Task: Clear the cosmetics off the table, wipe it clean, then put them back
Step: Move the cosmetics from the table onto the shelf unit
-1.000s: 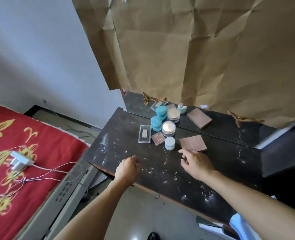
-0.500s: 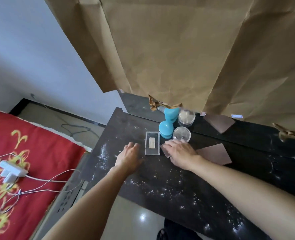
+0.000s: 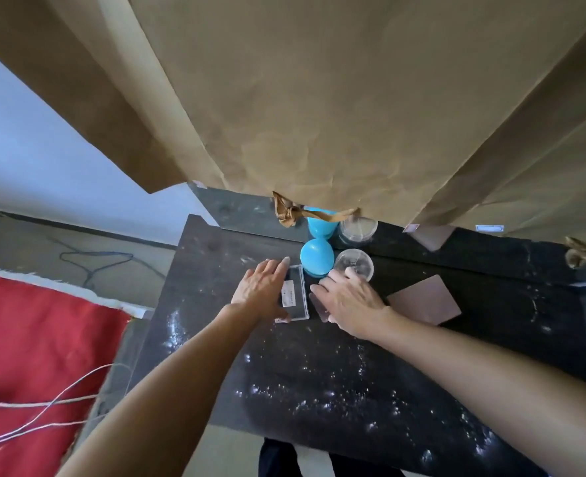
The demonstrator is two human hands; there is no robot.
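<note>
Since the cosmetics are crowded together at the back of the desk (image 3: 319,390), right against the mirror under the brown paper (image 3: 319,98), clearing them looks barely begun, and both hands are in among them. The left hand (image 3: 262,292) lies with its fingers straight along the left edge of the clear flat case (image 3: 296,297), the thumb near its closest corner, so it is touching the case rather than gripping it. The right hand (image 3: 350,301) spreads over the small pink compact (image 3: 319,309), its fingertips up against the clear-lidded jar (image 3: 353,265). I cannot tell whether it has hold of anything, because the palm hides what lies beneath.

The likeliest slip is a knock. The blue jar (image 3: 316,258) stands just beside the case and the clear-lidded jar, and any finger that lifts carelessly could tip it or send it rolling. The case is thin and flat on the surface, so it may skid instead of coming up, more so with the white powder (image 3: 319,370) scattered about. The large pink palette (image 3: 424,299) sits near the right wrist and could be nudged. Dragging things instead of lifting them would smear the powder further.
</note>
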